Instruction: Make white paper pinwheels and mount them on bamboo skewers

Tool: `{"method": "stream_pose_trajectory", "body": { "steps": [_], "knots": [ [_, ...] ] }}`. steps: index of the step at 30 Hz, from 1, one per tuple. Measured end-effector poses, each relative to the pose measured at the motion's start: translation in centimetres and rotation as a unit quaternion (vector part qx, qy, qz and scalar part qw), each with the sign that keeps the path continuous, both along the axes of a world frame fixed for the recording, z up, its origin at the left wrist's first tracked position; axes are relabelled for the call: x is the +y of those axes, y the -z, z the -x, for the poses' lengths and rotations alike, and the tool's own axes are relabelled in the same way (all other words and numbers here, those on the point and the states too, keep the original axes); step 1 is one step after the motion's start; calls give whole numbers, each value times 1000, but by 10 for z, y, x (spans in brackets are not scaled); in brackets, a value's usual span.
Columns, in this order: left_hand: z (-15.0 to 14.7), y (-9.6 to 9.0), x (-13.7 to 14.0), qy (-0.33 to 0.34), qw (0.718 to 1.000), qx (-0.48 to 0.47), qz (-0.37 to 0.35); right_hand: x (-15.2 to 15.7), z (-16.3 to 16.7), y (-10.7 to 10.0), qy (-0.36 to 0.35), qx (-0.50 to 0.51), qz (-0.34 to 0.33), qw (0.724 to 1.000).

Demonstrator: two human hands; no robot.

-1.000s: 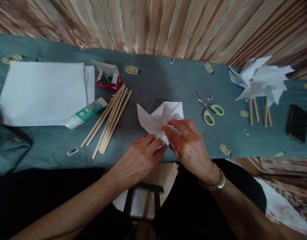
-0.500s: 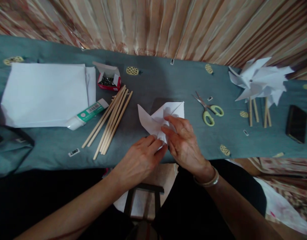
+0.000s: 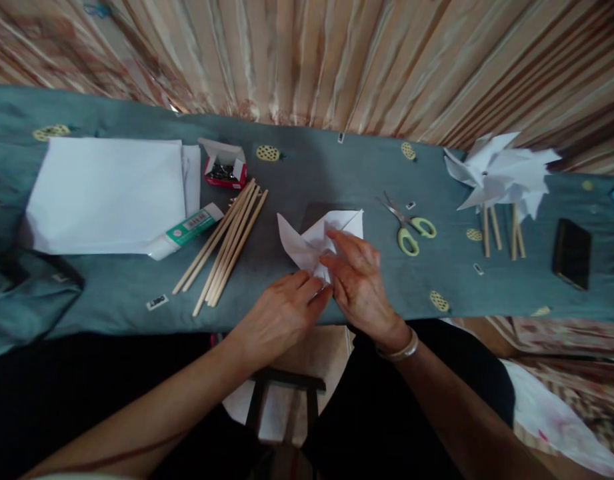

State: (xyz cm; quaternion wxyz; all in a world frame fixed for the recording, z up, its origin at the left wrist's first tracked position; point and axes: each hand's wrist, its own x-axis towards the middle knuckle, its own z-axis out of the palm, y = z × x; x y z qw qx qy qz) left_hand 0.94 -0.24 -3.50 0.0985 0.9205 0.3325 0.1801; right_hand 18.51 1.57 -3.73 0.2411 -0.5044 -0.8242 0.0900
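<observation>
A white paper pinwheel [image 3: 307,243], partly folded, lies near the front edge of the cloth-covered table, one curved blade rising at its left. At its near corner my left hand [image 3: 291,303] pinches the paper between thumb and fingers. My right hand [image 3: 359,283], a bangle at its wrist, presses its fingers on the middle and right of the pinwheel, holding folded paper down. My fingers hide the pinwheel's centre and near blades.
Left lie white paper sheets [image 3: 107,197], a glue tube [image 3: 184,233], a red box of small metal pins [image 3: 225,167] and several wooden sticks [image 3: 231,247]. Right are scissors [image 3: 409,223], finished pinwheels on sticks [image 3: 501,173] and a phone [image 3: 571,253]. A curtain [image 3: 307,60] hangs behind.
The view has shifted slightly, so the things on the table sit a little differently in the picture. Both hands keep nearly the same hold on the paper pinwheel.
</observation>
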Motion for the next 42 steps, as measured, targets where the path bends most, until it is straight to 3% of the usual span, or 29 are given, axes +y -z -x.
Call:
{"method": "stream_pose_trajectory", "body": {
  "steps": [4, 7, 11, 16, 19, 29, 34, 38, 40, 42],
  "knots": [
    [1, 2, 0, 5, 999, 10, -30, 9, -11, -10, 7, 95, 65, 993],
    [1, 2, 1, 8, 999, 17, -42, 21, -24, -14, 24, 153, 75, 985],
    [0, 0, 2, 15, 999, 26, -38, 45, -34, -11, 64, 96, 49, 992],
    [-2, -3, 3, 9, 999, 20, -35, 71, -26, -8, 0, 50, 73, 996],
    [0, -2, 1, 4, 999, 14, -46, 74, -23, -12, 2, 55, 83, 995],
    [23, -13, 11, -13, 997, 32, -76, 62, -67, -13, 110, 152, 161, 969],
    [44, -13, 34, -77, 992, 42, -91, 30, -80, -9, 114, 168, 253, 946],
    [52, -15, 42, -108, 990, 14, -93, 8, -80, -21, 73, 121, 324, 935],
    [49, -19, 35, -113, 989, -12, -93, 4, -78, -30, 81, 84, 289, 950],
    [41, -22, 23, -92, 991, -28, -90, 1, -74, -39, 103, 59, 214, 970]
  ]
}}
